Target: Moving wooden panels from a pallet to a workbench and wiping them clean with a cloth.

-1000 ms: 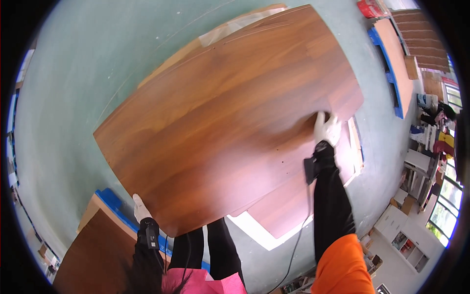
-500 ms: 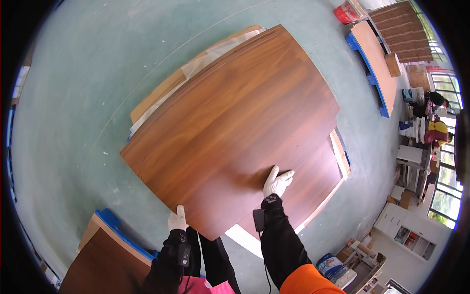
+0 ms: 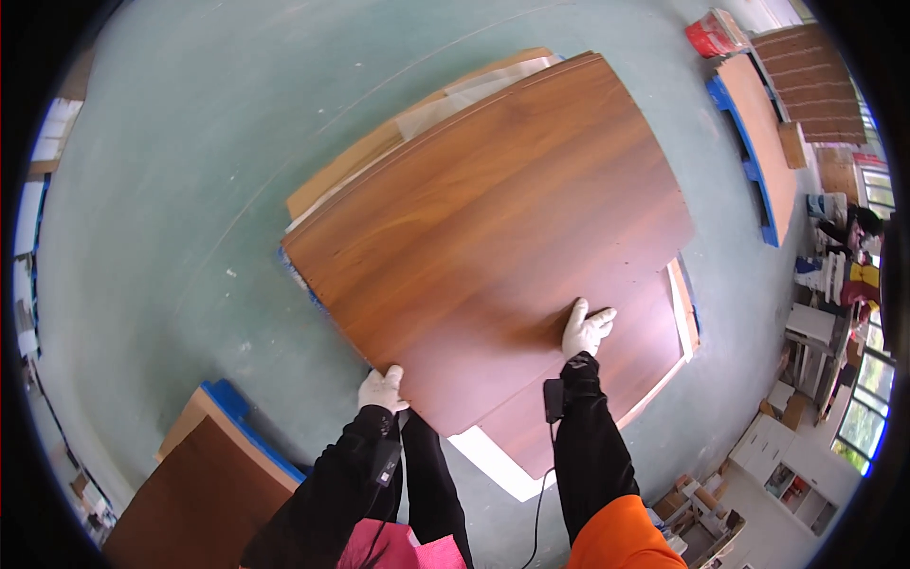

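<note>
A large brown wood-grain board (image 3: 493, 218) lies on top of a stack. Beneath it, a similar board (image 3: 559, 408) sticks out on the near right side. My left hand (image 3: 382, 389), in a white glove, is closed on the top board's near left edge, thumb above; its other fingers are partly hidden. Also gloved in white, my right hand (image 3: 587, 329) rests on the board surface near the right-hand edge of the top board, with thumb and fingers spread.
White sheeting (image 3: 507, 467) and tan board layers (image 3: 351, 171) show around the stack, with a blue pallet edge (image 3: 305, 280) at its left. At lower left stands another pallet with a dark brown board (image 3: 204, 493). Tan boards on a blue pallet (image 3: 754, 142) lie far right.
The top board has slid relative to the stack, uncovering blue pallet edge on its left. Both hands moved with it, up and rightward in view. The whole view has also shifted.
</note>
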The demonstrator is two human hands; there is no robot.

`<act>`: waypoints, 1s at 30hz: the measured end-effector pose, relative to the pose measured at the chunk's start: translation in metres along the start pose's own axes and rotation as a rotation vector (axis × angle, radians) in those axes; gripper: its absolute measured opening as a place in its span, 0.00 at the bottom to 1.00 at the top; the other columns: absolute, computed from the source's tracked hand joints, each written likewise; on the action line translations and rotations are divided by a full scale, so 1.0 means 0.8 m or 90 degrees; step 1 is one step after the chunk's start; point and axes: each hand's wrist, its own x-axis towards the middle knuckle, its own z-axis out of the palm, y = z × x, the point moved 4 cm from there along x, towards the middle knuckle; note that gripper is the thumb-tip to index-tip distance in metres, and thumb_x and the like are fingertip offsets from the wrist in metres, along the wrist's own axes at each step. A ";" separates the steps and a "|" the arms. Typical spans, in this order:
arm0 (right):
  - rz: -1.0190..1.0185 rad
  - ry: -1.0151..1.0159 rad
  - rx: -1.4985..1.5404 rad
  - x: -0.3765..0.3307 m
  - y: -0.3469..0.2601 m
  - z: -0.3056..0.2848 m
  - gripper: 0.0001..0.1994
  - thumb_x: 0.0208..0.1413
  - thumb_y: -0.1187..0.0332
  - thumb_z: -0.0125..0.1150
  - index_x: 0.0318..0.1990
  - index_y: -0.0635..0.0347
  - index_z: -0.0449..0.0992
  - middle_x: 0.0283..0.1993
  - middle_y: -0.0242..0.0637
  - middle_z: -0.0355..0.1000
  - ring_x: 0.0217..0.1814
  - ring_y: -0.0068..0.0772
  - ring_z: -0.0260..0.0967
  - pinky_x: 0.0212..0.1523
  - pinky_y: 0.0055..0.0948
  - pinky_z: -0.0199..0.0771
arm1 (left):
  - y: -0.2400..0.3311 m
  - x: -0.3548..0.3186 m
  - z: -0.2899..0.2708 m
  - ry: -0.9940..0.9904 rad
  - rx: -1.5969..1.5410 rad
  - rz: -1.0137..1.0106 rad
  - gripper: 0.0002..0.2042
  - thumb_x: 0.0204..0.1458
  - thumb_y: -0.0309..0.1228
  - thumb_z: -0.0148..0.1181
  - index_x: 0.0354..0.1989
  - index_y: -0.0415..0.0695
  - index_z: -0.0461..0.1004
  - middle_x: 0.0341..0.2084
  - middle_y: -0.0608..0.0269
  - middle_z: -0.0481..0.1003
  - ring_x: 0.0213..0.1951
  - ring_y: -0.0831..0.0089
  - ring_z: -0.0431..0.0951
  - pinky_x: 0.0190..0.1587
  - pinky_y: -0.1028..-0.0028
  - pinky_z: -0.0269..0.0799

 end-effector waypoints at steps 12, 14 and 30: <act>0.007 -0.067 0.000 0.014 -0.001 0.010 0.48 0.61 0.38 0.45 0.71 0.72 0.38 0.72 0.69 0.41 0.72 0.65 0.46 0.70 0.48 0.54 | -0.015 0.010 -0.023 0.030 0.161 0.112 0.29 0.52 0.52 0.60 0.39 0.30 0.72 0.30 0.43 0.77 0.33 0.53 0.82 0.36 0.63 0.80; -0.003 -0.030 -0.020 0.031 0.026 -0.006 0.46 0.62 0.40 0.44 0.71 0.72 0.39 0.72 0.67 0.44 0.73 0.60 0.49 0.70 0.45 0.54 | 0.015 -0.017 -0.009 -0.006 0.182 0.085 0.29 0.52 0.53 0.59 0.39 0.30 0.72 0.30 0.42 0.78 0.32 0.53 0.82 0.37 0.63 0.79; 0.426 -0.154 0.369 -0.075 0.063 0.037 0.39 0.62 0.37 0.39 0.68 0.62 0.59 0.70 0.42 0.58 0.70 0.42 0.58 0.70 0.40 0.53 | 0.024 0.018 0.004 -0.069 0.561 0.082 0.19 0.51 0.37 0.60 0.53 0.52 0.73 0.28 0.55 0.79 0.36 0.57 0.82 0.37 0.60 0.77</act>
